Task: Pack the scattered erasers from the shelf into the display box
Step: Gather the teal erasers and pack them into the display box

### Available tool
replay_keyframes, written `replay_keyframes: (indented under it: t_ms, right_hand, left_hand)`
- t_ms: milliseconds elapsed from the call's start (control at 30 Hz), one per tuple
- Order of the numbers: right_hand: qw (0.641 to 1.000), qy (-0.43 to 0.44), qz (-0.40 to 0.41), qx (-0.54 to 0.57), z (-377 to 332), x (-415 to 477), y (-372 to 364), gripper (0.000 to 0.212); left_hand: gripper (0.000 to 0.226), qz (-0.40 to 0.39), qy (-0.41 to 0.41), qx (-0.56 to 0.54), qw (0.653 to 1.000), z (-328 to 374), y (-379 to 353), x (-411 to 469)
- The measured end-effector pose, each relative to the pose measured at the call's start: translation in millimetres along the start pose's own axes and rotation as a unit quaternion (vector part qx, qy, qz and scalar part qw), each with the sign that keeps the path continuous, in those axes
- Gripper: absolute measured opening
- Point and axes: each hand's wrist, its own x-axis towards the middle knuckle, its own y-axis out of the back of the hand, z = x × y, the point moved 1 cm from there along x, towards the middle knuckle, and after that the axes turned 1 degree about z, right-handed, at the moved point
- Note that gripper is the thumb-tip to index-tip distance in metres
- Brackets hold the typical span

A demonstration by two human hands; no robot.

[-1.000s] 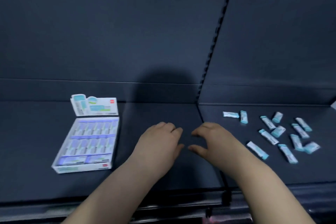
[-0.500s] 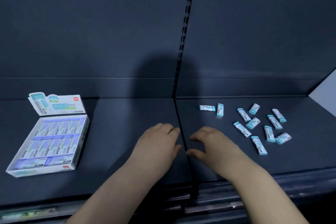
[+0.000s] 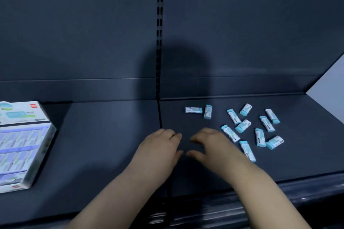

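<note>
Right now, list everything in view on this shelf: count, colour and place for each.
loose erasers: eleven visible, white with light-blue ends, scattered on the right.
display box: one, white and blue, far left, cut by the frame edge, lid flap up at its back; contents blurred.
shelf: one, dark grey, beneath everything.
back panel: one, dark grey, behind the shelf.
slotted upright: one, black, running down the middle of the back panel.
left hand: one, mid-shelf, fingers loosely curled, holding nothing.
right hand: one, beside the left hand, nearest the erasers, holding nothing.
</note>
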Motion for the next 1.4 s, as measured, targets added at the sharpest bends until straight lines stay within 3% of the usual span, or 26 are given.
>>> replay_keyframes:
  t_ms: [233,467,667,833,1033,1200,1400]
  right_hand:
    - [0.998,0.061,-0.029,0.0,88,-10,25,0.036]
    - [0.998,0.051,-0.034,0.005,178,-9,54,0.035]
    - [0.994,0.086,-0.048,0.038,180,-5,51,0.037]
    - [0.991,0.107,-0.068,0.044,171,-6,46,0.039]
    - [0.99,0.117,-0.058,0.058,164,-8,38,0.037]
    - [0.987,0.136,-0.053,0.072,154,-13,26,0.035]
    - [0.988,0.127,-0.038,0.075,154,-10,22,0.029]
  left_hand:
    - [0.051,0.015,0.088,0.004,0.996,65,-26,57]
    - [0.041,-0.015,0.201,0.007,0.979,97,-40,72]
    - [0.075,-0.096,0.258,-0.025,0.961,96,-39,61]
    - [0.057,-0.091,0.235,-0.032,0.967,93,-42,56]
    - [0.052,-0.066,0.191,-0.04,0.979,87,-53,62]
    - [0.029,-0.058,0.149,-0.033,0.987,82,-54,75]
    - [0.032,-0.093,0.184,-0.027,0.978,80,-58,81]
